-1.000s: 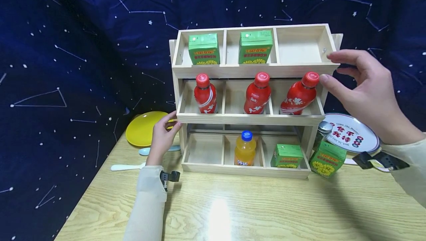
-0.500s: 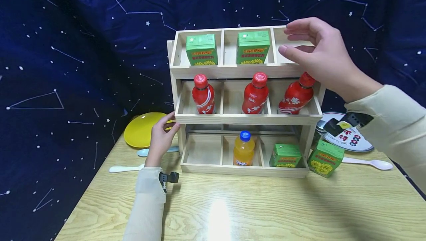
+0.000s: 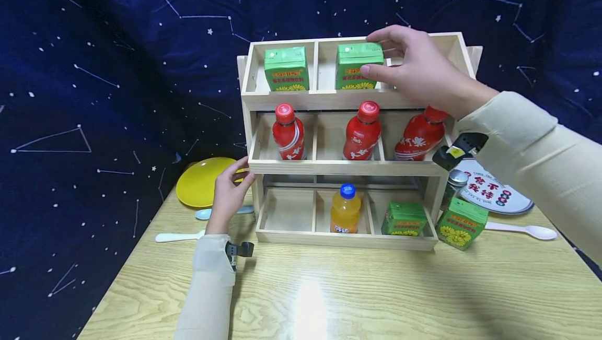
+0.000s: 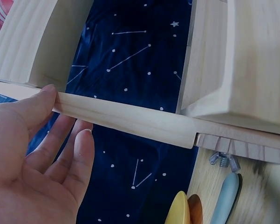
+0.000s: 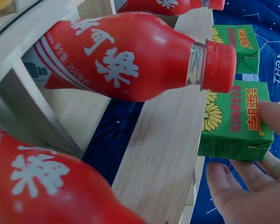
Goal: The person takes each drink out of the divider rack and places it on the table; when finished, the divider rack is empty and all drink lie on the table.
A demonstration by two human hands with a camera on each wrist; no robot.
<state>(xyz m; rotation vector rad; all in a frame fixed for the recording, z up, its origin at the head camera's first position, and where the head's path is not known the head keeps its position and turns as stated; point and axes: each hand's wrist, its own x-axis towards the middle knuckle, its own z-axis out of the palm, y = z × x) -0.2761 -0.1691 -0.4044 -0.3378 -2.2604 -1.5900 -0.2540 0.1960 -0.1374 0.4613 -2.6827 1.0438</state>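
Observation:
A three-tier wooden shelf rack [image 3: 348, 168] stands on the table. My left hand [image 3: 229, 192] holds its left side post [image 4: 126, 119], thumb on one side and fingers on the other. My right hand [image 3: 414, 68] reaches over the top tier, thumb and fingers spread around the right end of the middle green drink carton [image 3: 352, 68]. In the right wrist view the thumb overlaps that carton's [image 5: 237, 126] label and the fingers lie beside its end. Another green carton [image 3: 286, 70] stands in the top left compartment. My right wrist partly covers the leaning red bottle [image 3: 418, 139] below.
Two more red bottles [image 3: 289, 136] stand in the middle tier. Below are an orange drink bottle [image 3: 346, 209] and a green carton [image 3: 404, 219]. Another carton [image 3: 462, 223], a jar [image 3: 455, 183], a white plate [image 3: 498, 191] and a spoon [image 3: 527, 229] lie right; a yellow plate [image 3: 197, 183] left.
My right hand has moved left from the rack's right end, past the top right compartment, to the middle carton. The left hand has stayed on the post.

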